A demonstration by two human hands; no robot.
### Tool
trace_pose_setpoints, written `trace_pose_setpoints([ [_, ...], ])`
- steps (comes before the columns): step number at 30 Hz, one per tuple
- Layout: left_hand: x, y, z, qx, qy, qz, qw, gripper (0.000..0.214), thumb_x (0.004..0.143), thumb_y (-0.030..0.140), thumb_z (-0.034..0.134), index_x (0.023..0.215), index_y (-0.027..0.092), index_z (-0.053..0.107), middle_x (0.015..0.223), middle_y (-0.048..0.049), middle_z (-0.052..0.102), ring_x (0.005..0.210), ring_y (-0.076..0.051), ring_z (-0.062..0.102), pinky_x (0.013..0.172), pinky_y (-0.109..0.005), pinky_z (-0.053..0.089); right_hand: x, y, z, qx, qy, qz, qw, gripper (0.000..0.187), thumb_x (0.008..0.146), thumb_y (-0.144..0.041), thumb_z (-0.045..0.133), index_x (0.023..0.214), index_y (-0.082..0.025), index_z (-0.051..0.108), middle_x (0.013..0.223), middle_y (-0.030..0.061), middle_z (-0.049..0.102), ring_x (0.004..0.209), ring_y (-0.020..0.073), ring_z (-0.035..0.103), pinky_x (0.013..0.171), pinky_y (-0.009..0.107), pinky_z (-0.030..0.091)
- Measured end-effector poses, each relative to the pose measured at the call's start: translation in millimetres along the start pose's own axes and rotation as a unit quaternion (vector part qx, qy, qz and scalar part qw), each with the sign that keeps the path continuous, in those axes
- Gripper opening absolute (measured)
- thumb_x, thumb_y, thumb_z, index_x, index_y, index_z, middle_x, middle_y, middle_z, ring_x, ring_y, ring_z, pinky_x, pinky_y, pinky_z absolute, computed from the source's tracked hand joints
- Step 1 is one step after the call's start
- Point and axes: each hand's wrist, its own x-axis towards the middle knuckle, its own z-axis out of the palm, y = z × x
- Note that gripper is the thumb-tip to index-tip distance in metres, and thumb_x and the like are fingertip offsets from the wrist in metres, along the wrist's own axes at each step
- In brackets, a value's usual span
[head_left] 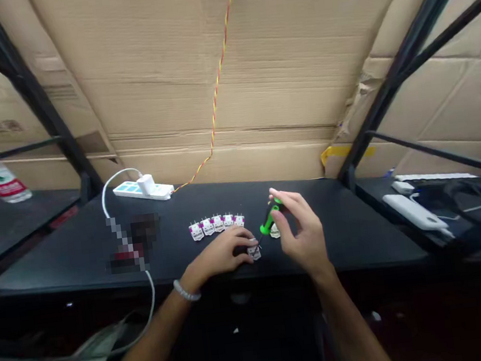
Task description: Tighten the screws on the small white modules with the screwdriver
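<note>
My right hand (300, 226) grips a screwdriver (268, 221) with a green and black handle, tilted so its shaft points down to the left. The screwdriver's tip meets a small white part (254, 252) on the black table. Fingers of my left hand (226, 250) close on that part from the left and hold it against the table. Behind my left hand stands a curved row of several similar white and purple parts (218, 223) with thin prongs. Another pale piece (274, 231) lies just beyond the screwdriver, partly hidden by my right hand.
A white power strip (164, 191) with a plugged-in charger (146, 184) sits at the table's back left. Its white cable runs past a blurred-out object (132, 245). Black metal posts (372, 113) flank the table. Cardboard (209, 62) forms the back. A bottle (1, 179) stands far left.
</note>
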Motion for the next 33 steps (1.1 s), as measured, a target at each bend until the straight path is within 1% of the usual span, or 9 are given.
trace_pose_setpoints([
  [2, -0.1, 0.3, -0.2, -0.002, -0.004, 0.001, 1.0, 0.026, 0.094, 0.029, 0.085, 0.119, 0.024, 0.082, 0.129, -0.0084, 0.074, 0.124, -0.029, 0.067, 0.114, -0.044, 0.052, 0.6, 2.1, -1.2, 0.026, -0.041, 0.001, 0.999, 0.047, 0.107, -0.017, 0.051, 0.152, -0.029, 0.06, 0.134, 0.0105, 0.07, 0.119, 0.0248, 0.071, 0.105, 0.045, 0.058],
  [3, -0.2, 0.2, -0.2, -0.003, -0.003, 0.0, 1.0, 0.026, 0.094, 0.03, 0.085, 0.119, 0.024, 0.082, 0.13, -0.0087, 0.074, 0.125, -0.029, 0.067, 0.114, -0.044, 0.051, 0.7, 3.0, -1.2, 0.027, -0.044, -0.001, 0.999, 0.046, 0.107, -0.019, 0.053, 0.151, -0.029, 0.06, 0.135, 0.0109, 0.07, 0.122, 0.0259, 0.07, 0.107, 0.047, 0.058],
  [7, -0.9, -0.2, -0.7, -0.004, 0.0, 0.0, 1.0, 0.028, 0.093, 0.03, 0.086, 0.12, 0.024, 0.082, 0.131, -0.009, 0.074, 0.128, -0.03, 0.066, 0.115, -0.045, 0.051, -1.2, 6.5, 2.5, -0.002, 0.013, 0.011, 1.0, 0.038, 0.096, -0.029, 0.077, 0.133, -0.028, 0.073, 0.123, 0.0099, 0.067, 0.111, 0.0261, 0.07, 0.096, 0.043, 0.062],
  [12, -0.3, 0.2, -0.5, -0.005, 0.0, 0.004, 1.0, 0.025, 0.093, 0.029, 0.086, 0.118, 0.024, 0.083, 0.129, -0.0088, 0.074, 0.124, -0.029, 0.067, 0.113, -0.043, 0.052, -4.6, 8.8, 4.9, 0.066, -0.039, 0.021, 0.997, 0.051, 0.107, -0.022, 0.054, 0.157, -0.03, 0.055, 0.14, 0.0127, 0.067, 0.123, 0.0277, 0.07, 0.105, 0.049, 0.061],
  [17, -0.3, -2.1, 1.2, -0.004, 0.002, 0.004, 1.0, 0.027, 0.092, 0.029, 0.087, 0.118, 0.025, 0.082, 0.13, -0.0085, 0.074, 0.126, -0.029, 0.066, 0.114, -0.043, 0.052, -5.1, 4.8, 4.2, 0.008, 0.016, 0.002, 1.0, 0.043, 0.096, -0.026, 0.076, 0.139, -0.029, 0.071, 0.122, 0.0102, 0.065, 0.105, 0.0251, 0.069, 0.089, 0.041, 0.064],
  [22, -0.9, -2.2, 1.0, -0.005, 0.0, 0.005, 1.0, 0.027, 0.092, 0.03, 0.087, 0.118, 0.024, 0.082, 0.129, -0.0082, 0.074, 0.124, -0.028, 0.067, 0.113, -0.043, 0.052, -3.5, 3.5, 3.6, 0.04, -0.035, 0.001, 0.999, 0.048, 0.105, -0.019, 0.055, 0.152, -0.028, 0.059, 0.133, 0.0114, 0.069, 0.118, 0.0265, 0.07, 0.103, 0.047, 0.06],
  [27, -0.6, -1.3, 0.9, -0.005, 0.003, 0.0, 1.0, 0.029, 0.092, 0.029, 0.088, 0.12, 0.025, 0.082, 0.132, -0.0086, 0.073, 0.127, -0.029, 0.066, 0.115, -0.045, 0.051, -1.5, 2.2, 3.9, -0.014, 0.016, -0.017, 1.0, 0.045, 0.095, -0.025, 0.077, 0.139, -0.028, 0.069, 0.122, 0.0097, 0.067, 0.103, 0.0246, 0.07, 0.087, 0.041, 0.062],
  [31, 0.0, -0.7, 0.5, -0.005, -0.002, 0.004, 1.0, 0.029, 0.092, 0.028, 0.087, 0.12, 0.023, 0.082, 0.129, -0.0091, 0.074, 0.125, -0.029, 0.066, 0.113, -0.044, 0.052, -1.2, 2.0, 2.9, 0.017, -0.02, -0.007, 1.0, 0.046, 0.103, -0.019, 0.057, 0.148, -0.028, 0.061, 0.128, 0.0109, 0.07, 0.112, 0.0261, 0.071, 0.098, 0.046, 0.061],
  [33, -0.2, -0.3, 0.3, -0.005, -0.001, 0.001, 1.0, 0.029, 0.092, 0.028, 0.087, 0.121, 0.023, 0.082, 0.13, -0.0092, 0.074, 0.126, -0.029, 0.066, 0.113, -0.044, 0.052, -1.3, 1.9, 2.1, 0.026, -0.028, -0.009, 0.999, 0.046, 0.104, -0.02, 0.056, 0.149, -0.027, 0.06, 0.13, 0.0116, 0.069, 0.117, 0.0274, 0.069, 0.099, 0.047, 0.06],
])
